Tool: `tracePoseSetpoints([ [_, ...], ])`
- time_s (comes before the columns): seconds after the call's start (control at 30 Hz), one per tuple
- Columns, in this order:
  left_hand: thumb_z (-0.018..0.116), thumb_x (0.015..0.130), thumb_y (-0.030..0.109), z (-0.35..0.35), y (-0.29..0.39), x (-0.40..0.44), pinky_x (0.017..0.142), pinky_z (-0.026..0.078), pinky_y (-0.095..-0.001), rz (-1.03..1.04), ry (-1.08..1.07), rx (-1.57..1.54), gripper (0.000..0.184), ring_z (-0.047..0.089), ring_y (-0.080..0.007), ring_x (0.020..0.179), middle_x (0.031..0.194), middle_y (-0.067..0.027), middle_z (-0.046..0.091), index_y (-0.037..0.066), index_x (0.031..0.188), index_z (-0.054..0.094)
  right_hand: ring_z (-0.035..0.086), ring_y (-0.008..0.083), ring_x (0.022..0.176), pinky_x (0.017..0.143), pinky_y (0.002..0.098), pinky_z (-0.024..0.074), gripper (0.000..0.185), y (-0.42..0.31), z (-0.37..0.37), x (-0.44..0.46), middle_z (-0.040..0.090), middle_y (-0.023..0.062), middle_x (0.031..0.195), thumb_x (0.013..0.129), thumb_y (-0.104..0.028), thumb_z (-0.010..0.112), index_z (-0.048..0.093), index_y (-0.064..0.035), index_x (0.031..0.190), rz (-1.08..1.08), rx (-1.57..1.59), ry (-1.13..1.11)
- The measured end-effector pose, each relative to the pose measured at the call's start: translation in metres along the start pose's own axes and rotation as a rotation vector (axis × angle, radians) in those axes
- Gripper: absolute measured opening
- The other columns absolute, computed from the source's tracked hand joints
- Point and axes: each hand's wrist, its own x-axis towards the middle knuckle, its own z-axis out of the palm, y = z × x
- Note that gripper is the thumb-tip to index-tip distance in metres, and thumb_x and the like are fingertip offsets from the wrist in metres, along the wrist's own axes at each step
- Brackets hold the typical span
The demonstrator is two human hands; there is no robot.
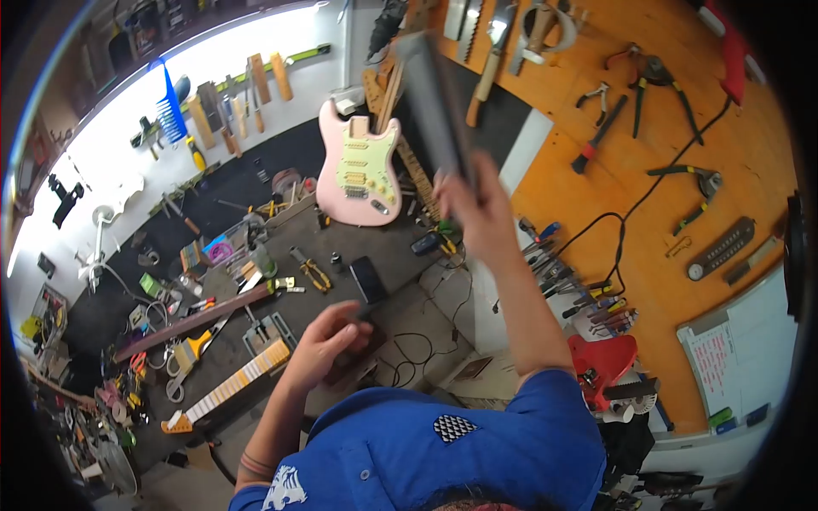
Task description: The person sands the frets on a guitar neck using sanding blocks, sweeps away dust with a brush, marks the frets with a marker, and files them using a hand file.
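My right hand (481, 209) is raised at the upper middle, its fingers wrapped around one end of a long, dark grey, bar-shaped tool (430, 106). Motion blurs the bar, so I cannot make out its exact kind. Lower down, my left hand (332, 341) hovers by the bench's near edge with fingers loosely curled and apart, apparently empty. Just beyond it lies a black smartphone (368, 280). A guitar neck (239, 383) covered in pale tape strips lies left of that hand. A pink electric guitar body (358, 166) stands at the back of the bench.
Pliers (311, 270) and a brown wooden strip (196, 322) lie among cluttered tools on the dark bench (328, 243). An orange wooden tool board (596, 145) with saws and pliers is at right, crossed by a black cable (630, 209). A whiteboard (737, 349) leans lower right.
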Motion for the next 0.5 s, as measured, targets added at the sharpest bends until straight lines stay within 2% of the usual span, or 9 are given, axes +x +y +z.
tracePoseSetpoints([
  [0.03,0.068,0.107,0.026,-0.004,-0.014,-0.003,0.097,0.057,-0.0360,-0.068,-0.012,0.013,0.055,0.069,-0.0191,0.112,0.124,-0.0125,0.072,0.005,0.154,0.050,0.058,0.0098,0.079,0.072,0.0248,0.0481,0.028,-0.014,-0.013,0.025,0.064,0.0071,0.101,0.113,-0.022,0.058,0.051,-0.0012,0.130,-0.121,-0.080,0.028],
  [0.13,0.066,0.107,0.019,-0.013,-0.048,-0.021,0.095,0.057,-0.0338,-0.067,0.085,0.113,0.045,0.071,-0.0179,0.108,0.119,-0.0123,0.074,0.002,0.148,0.055,0.055,0.0095,0.076,0.073,0.0257,0.0464,0.023,-0.029,-0.051,0.080,0.062,0.0048,0.097,0.113,-0.024,0.056,0.056,-0.0024,0.119,-0.272,-0.197,0.205],
  [0.23,0.064,0.107,0.014,-0.027,-0.068,-0.044,0.094,0.057,-0.0332,-0.124,0.226,0.114,0.043,0.072,-0.0184,0.104,0.118,-0.0132,0.075,-0.001,0.146,0.055,0.056,0.0100,0.075,0.073,0.0262,0.0465,0.025,-0.022,-0.079,0.113,0.062,0.0041,0.095,0.113,-0.028,0.056,0.056,-0.0034,0.117,-0.321,-0.221,0.269],
  [0.37,0.064,0.107,0.015,-0.043,-0.092,-0.075,0.089,0.058,-0.0330,-0.160,0.375,0.041,0.041,0.072,-0.0165,0.095,0.113,-0.0125,0.076,-0.003,0.143,0.057,0.056,0.0105,0.075,0.072,0.0271,0.0468,0.026,-0.009,-0.093,0.135,0.062,0.0038,0.094,0.113,-0.030,0.056,0.056,-0.0046,0.115,-0.302,-0.242,0.319],
  [0.5,0.067,0.105,0.019,-0.045,-0.097,-0.090,0.089,0.056,-0.0319,-0.223,0.472,0.009,0.043,0.069,-0.0140,0.095,0.112,-0.0106,0.075,-0.002,0.142,0.059,0.056,0.0104,0.073,0.069,0.0272,0.0468,0.025,0.005,-0.095,0.148,0.061,0.0039,0.092,0.114,-0.030,0.055,0.057,-0.0042,0.114,-0.342,-0.214,0.331],
])
